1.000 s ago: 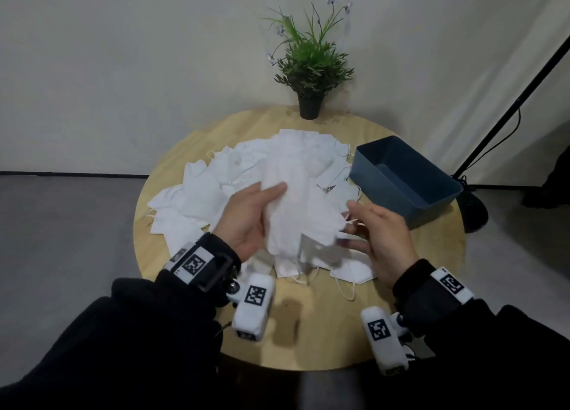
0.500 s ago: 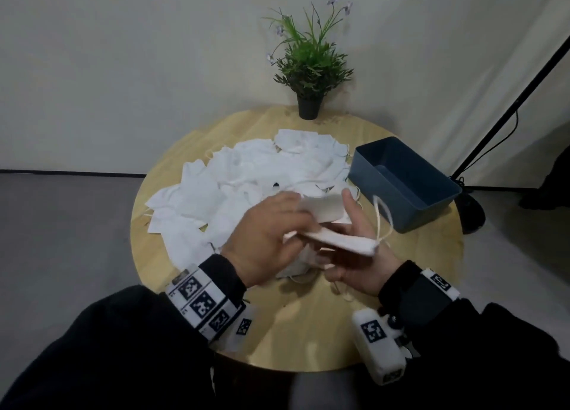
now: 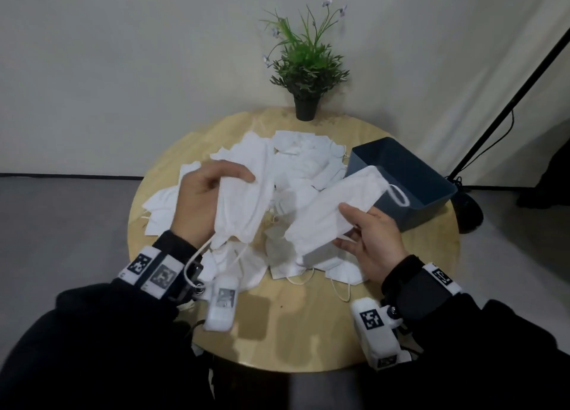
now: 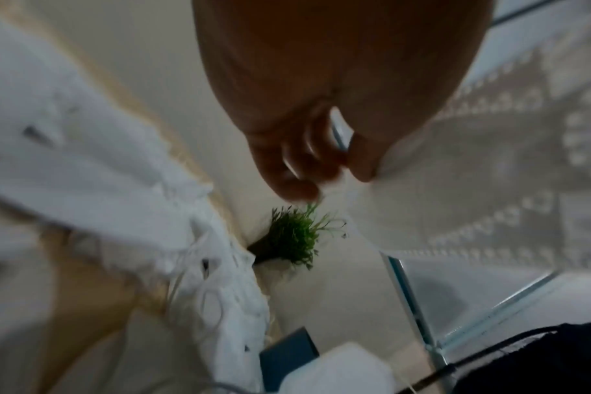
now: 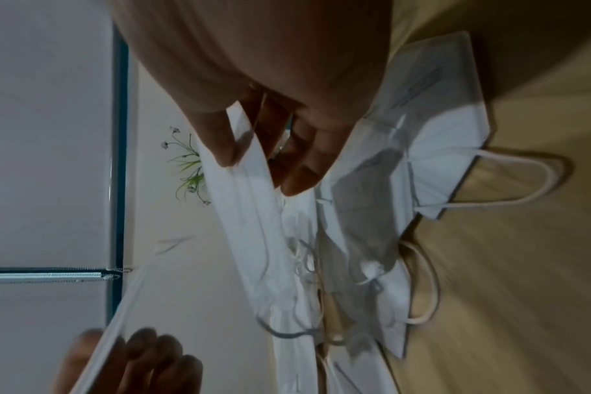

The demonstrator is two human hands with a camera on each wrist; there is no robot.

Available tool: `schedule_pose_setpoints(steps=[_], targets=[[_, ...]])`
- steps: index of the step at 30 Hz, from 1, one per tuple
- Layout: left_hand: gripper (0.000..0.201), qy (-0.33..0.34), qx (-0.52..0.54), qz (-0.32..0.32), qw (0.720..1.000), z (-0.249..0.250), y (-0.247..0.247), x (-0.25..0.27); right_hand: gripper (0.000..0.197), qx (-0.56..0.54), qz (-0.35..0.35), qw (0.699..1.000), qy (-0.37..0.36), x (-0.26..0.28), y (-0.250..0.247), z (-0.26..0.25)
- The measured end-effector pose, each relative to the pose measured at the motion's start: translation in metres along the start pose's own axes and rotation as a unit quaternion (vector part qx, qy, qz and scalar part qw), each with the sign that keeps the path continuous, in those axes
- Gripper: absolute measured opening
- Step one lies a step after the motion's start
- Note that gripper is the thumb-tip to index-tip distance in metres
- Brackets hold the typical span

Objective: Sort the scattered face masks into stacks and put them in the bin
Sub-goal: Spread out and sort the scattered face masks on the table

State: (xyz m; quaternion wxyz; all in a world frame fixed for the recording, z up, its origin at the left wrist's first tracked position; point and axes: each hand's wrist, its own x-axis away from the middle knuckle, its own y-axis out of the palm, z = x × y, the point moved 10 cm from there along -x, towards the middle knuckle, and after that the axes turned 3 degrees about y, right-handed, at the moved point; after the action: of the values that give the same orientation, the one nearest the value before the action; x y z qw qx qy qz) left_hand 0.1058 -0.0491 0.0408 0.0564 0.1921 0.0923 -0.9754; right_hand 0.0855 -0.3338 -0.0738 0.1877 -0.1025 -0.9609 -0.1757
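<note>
Early stage. Left hand (image 3: pixel 200 199) grips one mask (image 3: pixel 243 206); right hand (image 3: pixel 374 240) pinches another mask (image 3: pixel 333 212), both above the worktop (image 3: pixel 293 326). Scattered masks (image 3: pixel 296 162) unsorted; bin (image 3: pixel 410 184) looks empty.

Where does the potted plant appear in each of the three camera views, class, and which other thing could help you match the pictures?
Head view: the potted plant stands upright at the far edge of the round table, top centre.
Left wrist view: the plant lies tipped sideways near the middle, just below the fingers.
Right wrist view: only its thin stems and flowers show, left of centre, beside the held mask.
Shared landmark: the blue bin, also in the left wrist view.
</note>
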Motion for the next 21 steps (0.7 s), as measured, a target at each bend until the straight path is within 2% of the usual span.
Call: schedule_pose_setpoints(steps=[3, 6, 8, 10, 11, 13, 15, 16, 19, 21], targets=[[0.037, -0.099, 0.076, -0.06, 0.99, -0.004, 0.025, 0.008, 0.014, 0.029, -0.025, 0.999, 0.017, 0.002, 0.01, 0.008], [0.047, -0.143, 0.134, -0.116, 0.974, -0.01, 0.041, 0.014, 0.018, 0.036, -0.031, 0.999, 0.022, 0.002, 0.011, 0.01], [0.037, -0.135, 0.113, -0.13, 0.976, -0.013, 0.041, 0.014, 0.018, 0.037, -0.035, 0.998, 0.022, 0.002, 0.011, 0.011], [0.023, -0.083, 0.047, -0.13, 0.987, -0.009, 0.039, 0.014, 0.023, 0.041, -0.037, 0.998, 0.022, 0.002, 0.012, 0.012], [0.025, -0.054, 0.025, -0.133, 0.989, -0.004, 0.042, 0.015, 0.026, 0.043, -0.038, 0.998, 0.023, 0.002, 0.013, 0.013], [0.05, -0.048, 0.043, -0.138, 0.988, -0.002, 0.05, 0.02, 0.031, 0.04, -0.046, 0.998, 0.029, 0.002, 0.016, 0.016], [0.071, -0.095, 0.084, -0.147, 0.981, -0.01, 0.059, 0.026, 0.032, 0.039, -0.068, 0.996, 0.04, 0.005, 0.023, 0.02], [0.07, -0.113, 0.086, -0.149, 0.979, -0.015, 0.063, 0.028, 0.031, 0.044, -0.081, 0.995, 0.043, 0.008, 0.027, 0.021], [0.03, -0.11, 0.018, -0.176, 0.978, -0.028, 0.072, 0.03, 0.025, 0.062, -0.119, 0.99, 0.048, 0.016, 0.039, 0.023], [0.019, -0.099, -0.035, -0.197, 0.975, -0.034, 0.075, 0.032, 0.023, 0.061, -0.136, 0.987, 0.058, 0.019, 0.044, 0.026]])
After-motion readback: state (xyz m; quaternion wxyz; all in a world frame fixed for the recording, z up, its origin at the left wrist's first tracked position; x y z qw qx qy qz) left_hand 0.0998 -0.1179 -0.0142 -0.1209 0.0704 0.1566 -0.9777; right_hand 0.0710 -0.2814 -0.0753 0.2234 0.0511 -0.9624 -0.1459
